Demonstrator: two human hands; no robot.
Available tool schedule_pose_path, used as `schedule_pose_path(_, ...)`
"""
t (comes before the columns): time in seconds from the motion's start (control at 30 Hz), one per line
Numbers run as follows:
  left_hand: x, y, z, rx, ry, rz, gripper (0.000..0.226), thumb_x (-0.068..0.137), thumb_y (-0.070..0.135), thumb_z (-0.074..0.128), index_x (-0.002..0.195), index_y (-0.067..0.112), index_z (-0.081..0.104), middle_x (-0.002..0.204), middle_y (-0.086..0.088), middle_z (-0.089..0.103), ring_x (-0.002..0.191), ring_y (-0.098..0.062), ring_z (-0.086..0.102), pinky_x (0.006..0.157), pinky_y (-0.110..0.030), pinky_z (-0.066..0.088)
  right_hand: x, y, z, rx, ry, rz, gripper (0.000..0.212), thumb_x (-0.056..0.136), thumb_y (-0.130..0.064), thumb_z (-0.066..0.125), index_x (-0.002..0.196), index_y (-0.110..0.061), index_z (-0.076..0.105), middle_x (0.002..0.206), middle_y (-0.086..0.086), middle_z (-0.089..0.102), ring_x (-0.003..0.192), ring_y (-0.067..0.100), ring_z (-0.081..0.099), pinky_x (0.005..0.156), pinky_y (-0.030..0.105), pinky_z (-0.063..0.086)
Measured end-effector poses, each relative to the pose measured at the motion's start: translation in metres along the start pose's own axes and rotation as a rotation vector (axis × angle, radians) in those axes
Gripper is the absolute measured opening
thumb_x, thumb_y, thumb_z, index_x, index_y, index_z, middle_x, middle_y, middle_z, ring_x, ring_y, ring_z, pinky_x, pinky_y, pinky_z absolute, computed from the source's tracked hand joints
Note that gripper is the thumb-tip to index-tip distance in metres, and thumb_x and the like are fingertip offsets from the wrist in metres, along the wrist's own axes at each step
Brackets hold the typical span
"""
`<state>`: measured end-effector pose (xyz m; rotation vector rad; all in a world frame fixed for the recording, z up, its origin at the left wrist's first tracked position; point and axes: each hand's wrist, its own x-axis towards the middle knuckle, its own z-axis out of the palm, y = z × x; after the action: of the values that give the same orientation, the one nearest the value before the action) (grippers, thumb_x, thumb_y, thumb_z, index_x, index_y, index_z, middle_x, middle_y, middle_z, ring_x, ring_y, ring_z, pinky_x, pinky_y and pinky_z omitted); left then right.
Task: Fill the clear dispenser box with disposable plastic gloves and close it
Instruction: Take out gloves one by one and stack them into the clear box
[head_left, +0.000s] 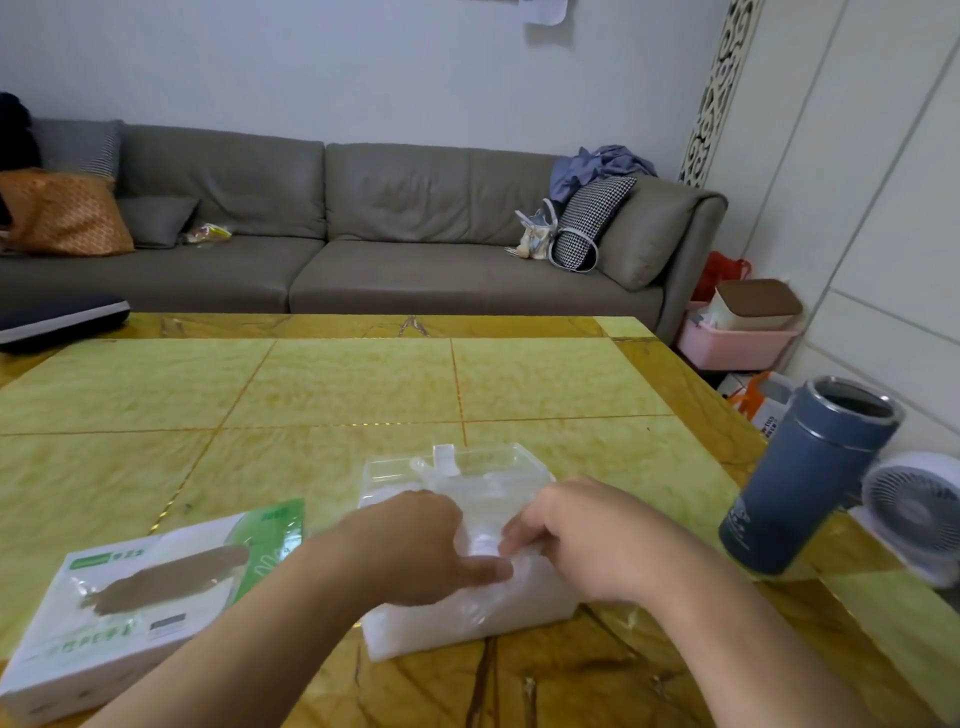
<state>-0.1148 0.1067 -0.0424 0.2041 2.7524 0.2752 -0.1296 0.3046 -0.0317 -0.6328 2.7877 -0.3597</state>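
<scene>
The clear dispenser box on the table looks packed with gloves, both the left hand and right hand pinching plastic at its top, lid apparently unclosed.

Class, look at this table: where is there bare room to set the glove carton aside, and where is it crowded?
Free: the wide yellow table stretch between the clear dispenser box and the sofa. Crowded: the near edge, where both hands work at the gloves between the carton and the blue flask.
</scene>
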Motion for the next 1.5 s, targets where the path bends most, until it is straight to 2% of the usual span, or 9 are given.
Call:
schedule_pose_path(0.17, 0.004, 0.008, -0.007, 0.084, -0.036, -0.037, 0.073, 0.077, 0.079, 0.065, 0.12, 0.02, 0.067, 0.109, 0.002, 0.072, 0.1, -0.019, 0.068, 0.09, -0.039, 0.057, -0.012, -0.014, -0.016, -0.007, -0.136, 0.086, 0.058, 0.088, 0.002, 0.046, 0.131, -0.028, 0.072, 0.131, -0.01, 0.07, 0.101, 0.015, 0.07, 0.083, 0.033, 0.062)
schedule_pose_path(0.3, 0.007, 0.014, -0.004, 0.185, 0.021, -0.011, 0.057, 0.084, 0.071, 0.067, 0.104, 0.018, 0.061, 0.101, 0.001, 0.063, 0.087, -0.021, 0.061, 0.071, -0.034, 0.05, -0.008, -0.013, -0.012, 0.086, -0.022, 0.069, 0.037, 0.09, -0.016, 0.046, 0.113, -0.003, 0.072, 0.104, 0.006, 0.078, 0.052, 0.02, 0.044, 0.047, 0.035, 0.037)
schedule_pose_path(0.4, 0.01, 0.014, 0.001, 0.247, 0.046, -0.006, 0.053, 0.086, 0.072, 0.063, 0.098, 0.021, 0.058, 0.096, 0.003, 0.059, 0.086, -0.021, 0.058, 0.068, -0.033, 0.045, 0.002, -0.018, -0.007, 0.114, 0.098, 0.044, 0.031, 0.1, -0.007, 0.049, 0.112, -0.011, 0.077, 0.102, -0.017, 0.075, 0.067, 0.014, 0.064, 0.065, 0.034, 0.059)
schedule_pose_path(0.6, 0.01, 0.004, 0.002, 0.21, 0.042, 0.044, 0.05, 0.086, 0.066, 0.067, 0.111, 0.022, 0.065, 0.106, 0.003, 0.065, 0.097, -0.02, 0.066, 0.07, -0.035, 0.053, 0.016, -0.023, 0.005, -0.103, -0.057, 0.143, 0.026, 0.088, -0.005, 0.072, 0.114, -0.01, 0.076, 0.111, 0.012, 0.069, 0.088, 0.033, 0.075, 0.076, 0.049, 0.065)
schedule_pose_path(0.9, -0.002, -0.004, -0.015, 0.26, -0.067, 0.073, 0.067, 0.087, 0.028, 0.075, 0.147, 0.039, 0.047, 0.135, 0.007, 0.057, 0.093, -0.013, 0.062, 0.071, -0.025, 0.043, 0.028, -0.029, 0.0, -0.136, -0.238, 0.182, 0.089, 0.083, -0.038, 0.088, 0.158, -0.043, 0.04, 0.153, -0.006, 0.053, 0.125, 0.021, 0.062, 0.092, 0.033, 0.055)
schedule_pose_path(1.1, -0.027, -0.015, -0.033, 0.087, -0.116, 0.118, 0.062, 0.09, 0.046, 0.072, 0.145, 0.044, 0.045, 0.135, 0.02, 0.057, 0.118, -0.005, 0.057, 0.097, -0.026, 0.05, 0.037, -0.042, -0.005, -0.274, -0.362, 0.145, 0.077, 0.088, -0.033, 0.083, 0.155, -0.036, 0.046, 0.137, 0.0, 0.062, 0.105, 0.025, 0.064, 0.09, 0.039, 0.059)
schedule_pose_path(1.23, -0.04, 0.011, -0.047, -0.018, 0.189, 0.249, 0.027, 0.1, 0.037, 0.057, 0.126, 0.04, 0.063, 0.113, 0.022, 0.059, 0.104, 0.001, 0.057, 0.084, -0.016, 0.047, 0.046, -0.041, 0.002, -0.285, -0.386, 0.161, 0.067, 0.093, -0.032, 0.077, 0.153, -0.025, 0.049, 0.139, 0.004, 0.062, 0.113, 0.03, 0.065, 0.1, 0.046, 0.057)
schedule_pose_path(1.4, -0.024, 0.032, -0.012, 0.134, 0.117, 0.107, 0.011, 0.099, 0.037, 0.057, 0.097, 0.026, 0.055, 0.104, 0.003, 0.054, 0.095, -0.019, 0.06, 0.073, -0.031, 0.046, 0.046, -0.041, 0.004, -0.328, -0.395, 0.14, 0.016, 0.095, -0.025, 0.073, 0.084, -0.021, 0.062, 0.083, -0.001, 0.059, 0.073, 0.022, 0.052, 0.083, 0.04, 0.052)
schedule_pose_path(1.5, -0.02, 0.026, -0.006, 0.162, 0.041, -0.005, 0.031, 0.098, 0.049, 0.06, 0.119, 0.027, 0.054, 0.114, 0.001, 0.059, 0.106, -0.021, 0.061, 0.076, -0.031, 0.042, 0.047, -0.038, 0.006, -0.319, -0.319, 0.174, 0.031, 0.086, -0.031, 0.082, 0.115, -0.024, 0.071, 0.082, -0.001, 0.062, 0.063, 0.016, 0.054, 0.066, 0.029, 0.046)
